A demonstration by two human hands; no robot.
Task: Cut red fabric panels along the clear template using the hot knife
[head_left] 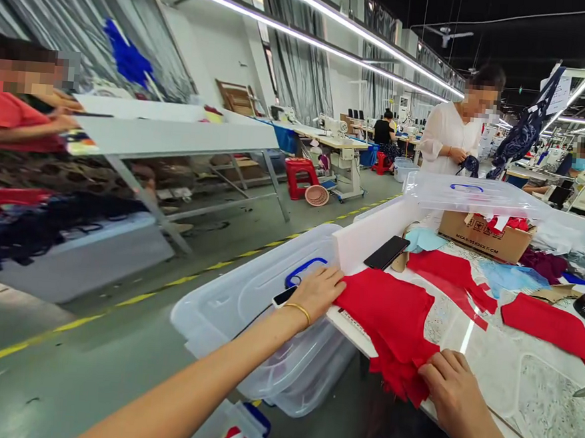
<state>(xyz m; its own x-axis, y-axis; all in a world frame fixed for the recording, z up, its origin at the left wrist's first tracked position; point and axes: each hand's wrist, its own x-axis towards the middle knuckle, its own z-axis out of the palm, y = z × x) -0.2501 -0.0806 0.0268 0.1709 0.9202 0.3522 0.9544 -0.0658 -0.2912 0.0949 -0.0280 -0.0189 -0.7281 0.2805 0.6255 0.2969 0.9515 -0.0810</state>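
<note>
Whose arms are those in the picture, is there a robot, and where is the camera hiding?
There's no robot here! Those arms belong to a person, and the camera is worn on that person's head. It looks forward and down, so you see almost what they see.

The right hand pinches the red cloth near its lower edge. The left hand touches its other end. Part of the cloth hangs over the edge of the table.

Also on the table are more red pieces, a black phone and a cardboard box. Farther back, a person in white holds something dark.
</note>
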